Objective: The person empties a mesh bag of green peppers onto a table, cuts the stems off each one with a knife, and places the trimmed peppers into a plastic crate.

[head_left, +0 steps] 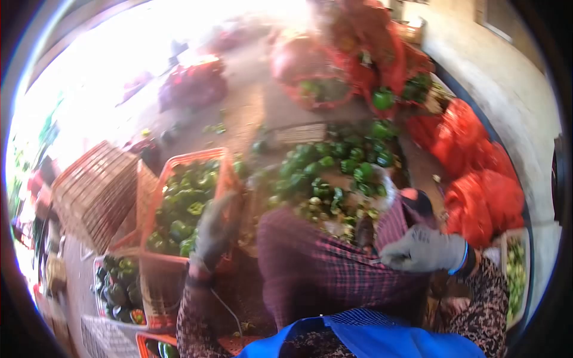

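Note:
My left hand [213, 231], in a grey glove and motion-blurred, is at the near right corner of an orange crate [156, 190] filled with green peppers [186, 206]. Whether it grips the rim is unclear. My right hand [425, 250], in a grey glove with a blue cuff, is curled into a fist against the back of a person in a purple plaid shirt [322, 265] who bends over in front of me. Beyond that person lies a loose pile of green peppers [334, 170] on the ground. My blue apron [364, 337] fills the bottom edge.
Red mesh sacks [477, 191] are stacked along the wall on the right and at the back [358, 59]. An overturned wicker basket [95, 191] lies at left. More crates with peppers [118, 289] stand at lower left. A tray of pale green produce [516, 268] sits far right.

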